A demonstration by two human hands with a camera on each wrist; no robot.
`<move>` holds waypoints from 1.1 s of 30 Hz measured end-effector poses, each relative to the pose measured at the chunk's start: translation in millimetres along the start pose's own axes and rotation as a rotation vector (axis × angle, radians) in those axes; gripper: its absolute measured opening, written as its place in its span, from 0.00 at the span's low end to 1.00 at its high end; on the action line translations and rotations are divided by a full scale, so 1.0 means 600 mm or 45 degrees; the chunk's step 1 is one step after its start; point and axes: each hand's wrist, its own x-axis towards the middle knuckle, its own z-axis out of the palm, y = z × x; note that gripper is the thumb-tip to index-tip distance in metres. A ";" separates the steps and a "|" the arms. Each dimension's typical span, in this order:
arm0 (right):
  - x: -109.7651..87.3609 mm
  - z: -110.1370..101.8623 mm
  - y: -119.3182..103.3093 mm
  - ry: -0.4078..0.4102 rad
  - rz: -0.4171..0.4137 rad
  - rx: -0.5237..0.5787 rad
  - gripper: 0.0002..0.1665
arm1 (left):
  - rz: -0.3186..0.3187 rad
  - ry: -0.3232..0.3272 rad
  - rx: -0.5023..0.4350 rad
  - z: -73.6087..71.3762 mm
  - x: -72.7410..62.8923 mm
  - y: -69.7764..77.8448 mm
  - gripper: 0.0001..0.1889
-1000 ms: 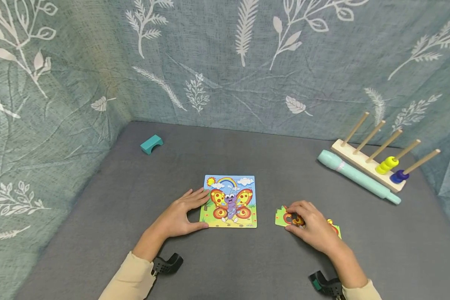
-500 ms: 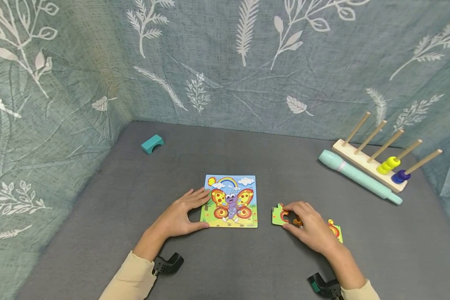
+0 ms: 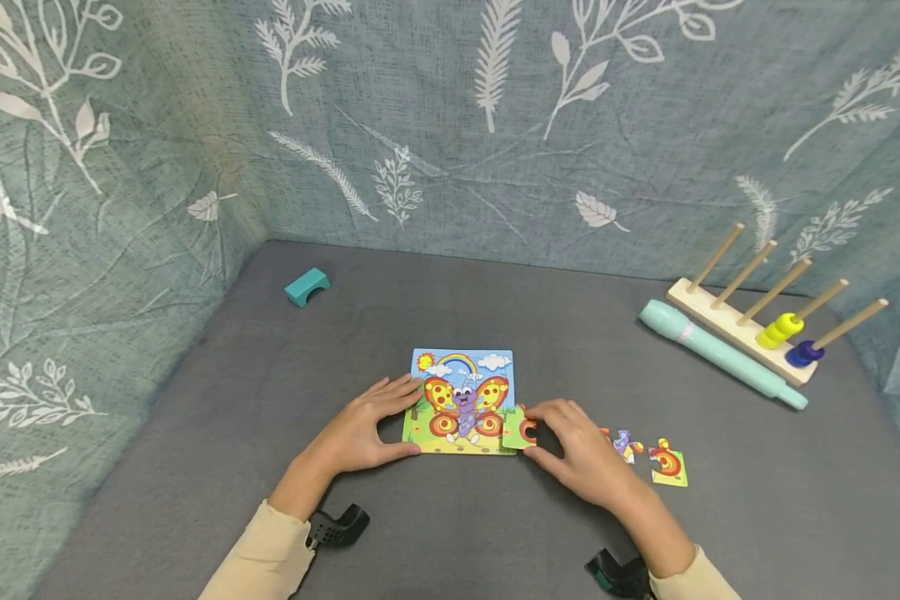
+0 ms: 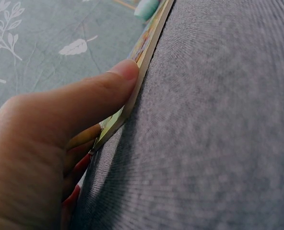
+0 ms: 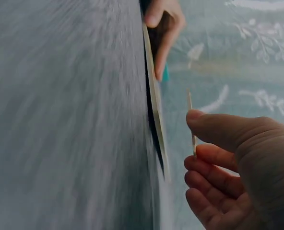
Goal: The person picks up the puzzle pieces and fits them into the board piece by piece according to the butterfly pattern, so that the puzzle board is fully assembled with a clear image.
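Note:
My right hand [image 3: 581,454] pinches a green-and-red puzzle piece [image 3: 515,430] between thumb and fingers. In the head view the piece overlaps the right side of the square butterfly puzzle [image 3: 461,367]; the right wrist view shows the piece [image 5: 190,103] edge-on, raised off the puzzle board [image 5: 157,108]. At the puzzle's left side rests my left hand [image 3: 367,425], fingers extended on its edge and thumb at the lower left corner. In the left wrist view the thumb [image 4: 108,88] touches the board's edge.
Right of my right hand lie loose puzzle pieces, one purple [image 3: 627,447] and one red and green [image 3: 670,467]. Farther right are a mint-coloured tube [image 3: 727,354] and a wooden peg stand [image 3: 720,315] with yellow and blue beads. A teal arch block [image 3: 307,286] sits back left.
My right hand has carried the puzzle piece left, from beside the loose pieces to the puzzle's right edge, uncovering the purple piece. My left hand has stayed at the puzzle.

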 end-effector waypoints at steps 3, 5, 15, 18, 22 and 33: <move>0.019 0.009 -0.017 -0.053 -0.024 0.004 0.22 | -0.003 -0.003 0.004 -0.001 0.000 -0.001 0.40; 0.031 0.014 -0.028 -0.090 -0.032 0.001 0.22 | -0.005 -0.007 0.006 -0.001 -0.001 -0.001 0.40; 0.084 0.059 -0.065 -0.174 -0.096 0.023 0.23 | 0.005 -0.007 0.005 -0.003 0.002 -0.004 0.40; 0.096 0.072 -0.074 -0.176 -0.123 -0.003 0.22 | 0.020 0.003 0.000 -0.002 0.001 -0.006 0.40; 0.106 0.085 -0.081 -0.191 -0.124 -0.037 0.22 | 0.044 0.025 -0.003 -0.001 0.002 -0.006 0.40; 0.116 0.107 -0.091 -0.156 -0.161 -0.154 0.20 | 0.056 0.024 0.009 -0.003 0.001 -0.005 0.40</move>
